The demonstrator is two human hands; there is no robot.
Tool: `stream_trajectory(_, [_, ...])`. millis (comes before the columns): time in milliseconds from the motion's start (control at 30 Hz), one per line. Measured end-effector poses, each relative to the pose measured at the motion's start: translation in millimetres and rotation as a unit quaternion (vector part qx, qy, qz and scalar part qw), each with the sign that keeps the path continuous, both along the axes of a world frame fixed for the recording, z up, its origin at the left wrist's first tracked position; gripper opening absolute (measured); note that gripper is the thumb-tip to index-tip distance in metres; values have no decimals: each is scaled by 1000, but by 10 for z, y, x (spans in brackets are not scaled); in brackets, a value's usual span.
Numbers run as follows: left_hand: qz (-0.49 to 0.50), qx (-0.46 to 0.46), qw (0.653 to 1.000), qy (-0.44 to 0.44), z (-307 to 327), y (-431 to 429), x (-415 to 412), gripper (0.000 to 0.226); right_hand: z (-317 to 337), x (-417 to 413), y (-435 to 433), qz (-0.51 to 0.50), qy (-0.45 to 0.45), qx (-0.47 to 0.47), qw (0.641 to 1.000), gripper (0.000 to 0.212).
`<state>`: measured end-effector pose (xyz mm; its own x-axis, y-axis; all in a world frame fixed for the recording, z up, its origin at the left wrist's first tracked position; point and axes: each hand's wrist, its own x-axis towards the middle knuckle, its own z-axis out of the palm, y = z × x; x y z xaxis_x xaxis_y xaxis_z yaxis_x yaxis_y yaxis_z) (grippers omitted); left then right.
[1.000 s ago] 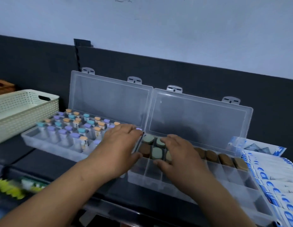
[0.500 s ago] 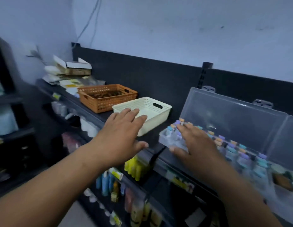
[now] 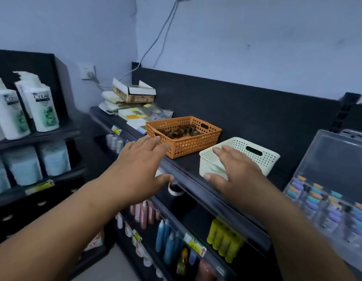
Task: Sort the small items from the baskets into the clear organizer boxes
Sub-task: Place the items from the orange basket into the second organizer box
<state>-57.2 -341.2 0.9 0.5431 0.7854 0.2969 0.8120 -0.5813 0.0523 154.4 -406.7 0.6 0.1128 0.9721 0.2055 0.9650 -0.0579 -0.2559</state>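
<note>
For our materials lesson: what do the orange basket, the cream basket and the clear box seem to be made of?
Orange basket: probably moulded plastic, matt, with even rows of punched holes and a cut-out handle.
Cream basket: apparently the same perforated plastic, matt, with a slot handle.
Clear box: likely translucent plastic, slightly frosted; the coloured caps inside show through it.

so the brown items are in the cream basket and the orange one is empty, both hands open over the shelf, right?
Not quite: the head view shows the brown items in the orange basket, and the cream basket looks empty. The rest holds: left hand and right hand are both open over the shelf.
</note>
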Motion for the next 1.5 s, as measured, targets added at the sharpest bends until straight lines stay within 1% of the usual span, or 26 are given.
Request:
stream_trajectory(233, [9,1,1000,-1,38,870,34,80,15,8,937,20,6,-2,1000,70])
stream_trajectory(467, [4,-20,1000,-1,57,1745,184,79,70,136,1757,5,15,-14,1000,69])
stream_trajectory(600, [-35,-44,998,-4,19,2218,320,77,71,232,2094,-22,6,-50,998,69])
stream_trajectory(700, [-78,-47,996,-10,32,2640,455,75,89,313,2420,-59,8,-52,997,68])
stream_trajectory(767, [-105,-48,993,2,-7,2947,549,72,55,337,2618,-82,12,-53,995,68])
stream_trajectory(900, [-176,-84,980,38,-113,3512,758,62,-85,381,2933,-135,18,-67,988,71])
stream_trajectory(1000, [-225,-121,961,102,-138,3872,952,63,-139,363,3135,-191,8,-94,977,73])
stream_trajectory(1033, [-239,-133,953,129,-148,3959,1011,59,-152,342,3187,-202,3,-106,974,72])
stream_trajectory(1100, [-259,-159,935,183,-195,4096,1108,44,-173,290,3306,-213,1,-142,967,66])
stream_trajectory(1167, [-261,-153,920,248,-278,4198,1172,26,-197,255,3446,-227,-20,-185,956,56])
stream_trajectory(1200, [-258,-126,917,278,-322,4237,1197,25,-215,253,3517,-237,-46,-202,949,51])
stream_trajectory(1267, [-270,-54,905,323,-383,4285,1236,30,-260,287,3654,-260,-116,-224,932,40])
stream_trajectory(1300, [-281,-25,899,335,-407,4312,1253,33,-290,308,3719,-268,-147,-235,923,34])
stream_trajectory(1333, [-291,-14,893,343,-425,4343,1274,35,-325,326,3778,-275,-166,-247,914,29])
stream_trajectory(1400, [-309,-25,881,356,-447,4376,1298,38,-402,366,3865,-288,-171,-276,901,25])
stream_trajectory(1500, [-334,-115,868,349,-475,4419,1294,28,-474,378,3960,-308,-186,-309,880,28])
